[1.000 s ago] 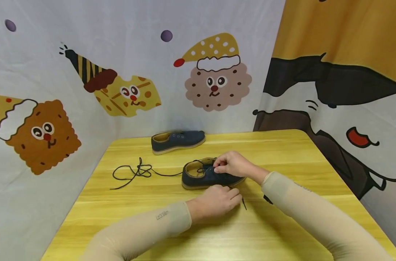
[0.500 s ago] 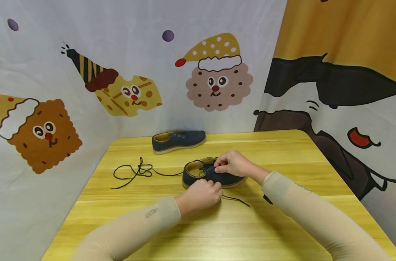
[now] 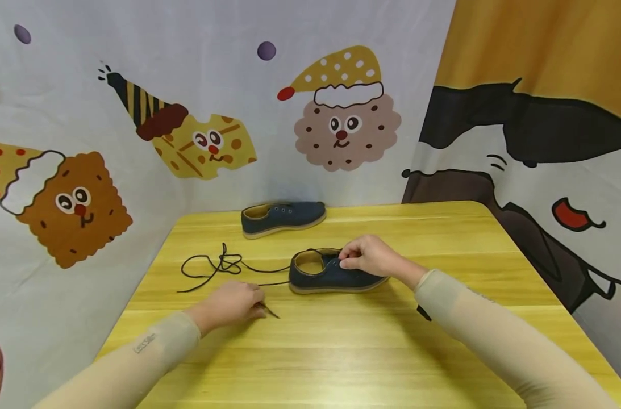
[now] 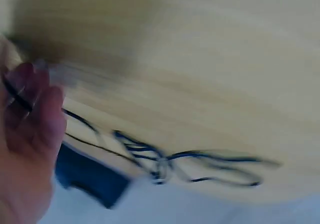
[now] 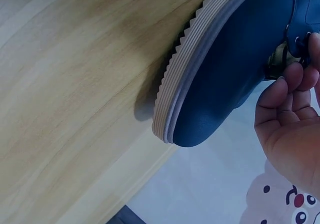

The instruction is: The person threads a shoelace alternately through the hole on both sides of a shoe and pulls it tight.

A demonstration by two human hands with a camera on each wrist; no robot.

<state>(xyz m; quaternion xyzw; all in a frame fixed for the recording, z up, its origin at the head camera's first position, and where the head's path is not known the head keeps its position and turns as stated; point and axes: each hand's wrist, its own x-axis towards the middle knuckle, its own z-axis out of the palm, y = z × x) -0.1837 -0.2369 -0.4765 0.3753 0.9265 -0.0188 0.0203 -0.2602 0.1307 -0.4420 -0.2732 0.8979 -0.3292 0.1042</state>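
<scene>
A navy low-cut shoe (image 3: 320,280) with a tan lining lies on the table, its toe to the right. My right hand (image 3: 369,255) pinches the edge of its eyelet flap with thumb and fingertips. In the right wrist view, black lace crosses the shoe's opening beside the fingers. My left hand (image 3: 230,304), low over the table left of the shoe, holds one end of the black shoelace (image 3: 274,283); a short tip sticks out past the fingers. The lace's other length (image 3: 228,264) lies in loose loops on the table behind the left hand.
A second navy shoe (image 3: 284,220) with bare eyelets stands at the table's back edge. Behind the yellow wood-grain table (image 3: 392,352) hangs a cloth backdrop (image 3: 213,57) printed with cartoon figures, close along the back and sides.
My left hand has moved left from in front of the shoe, drawing the lace end along until it stretches out past the heel. My right hand stays at the eyelets.
</scene>
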